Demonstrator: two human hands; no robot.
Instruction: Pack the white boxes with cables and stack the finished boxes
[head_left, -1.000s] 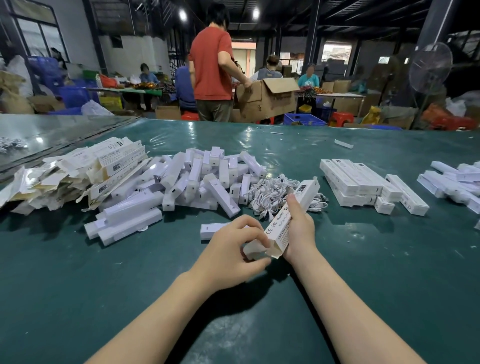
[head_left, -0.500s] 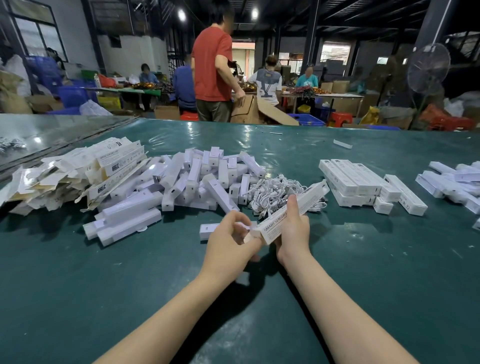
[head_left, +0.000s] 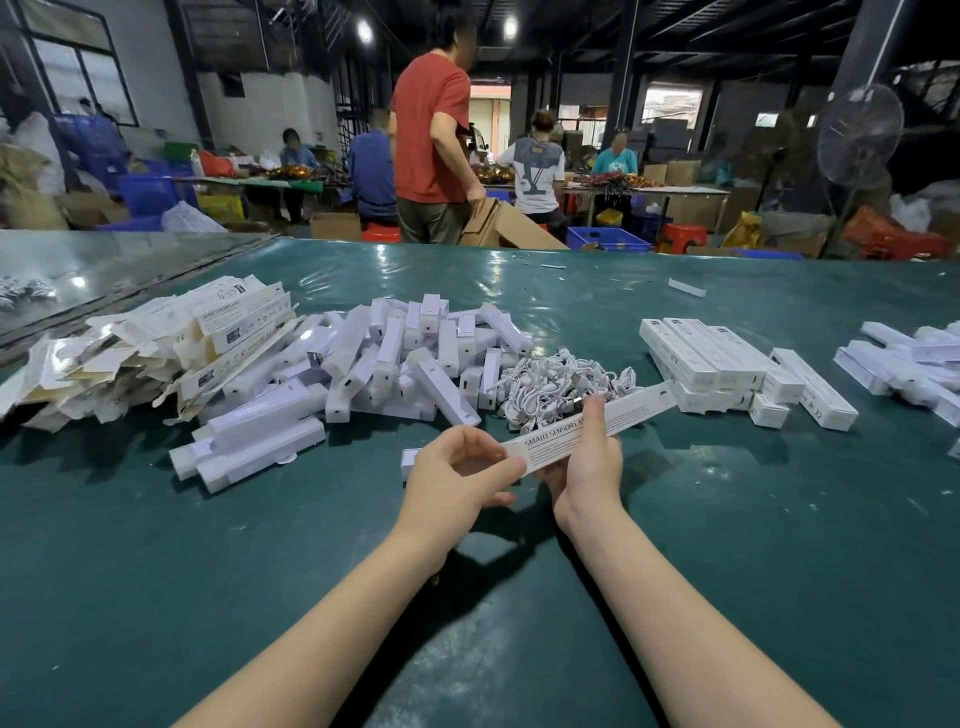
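Green sheeting covers a wide worktable (head_left: 218, 571) in a busy warehouse, with other workers at benches across the top of the frame. At centre, my left hand (head_left: 452, 483) pinches the near end of a long white box (head_left: 639, 409), fingers curled at its flap. My right hand (head_left: 589, 467) grips its middle, thumb laid on top. The box angles up and to the right, just above the table. Whether a cable is inside, I cannot tell.

Just behind it lies a tangle of white cables (head_left: 556, 387), and left of that a heap of white plastic bars (head_left: 395, 358). Flat unfolded cartons (head_left: 150, 353) fill the left edge. Right of centre sits a neat stack of finished boxes (head_left: 711, 358), with more boxes (head_left: 904, 364) at the far right. I judge the job partly done: several boxes are stacked and many pieces are left to pack.
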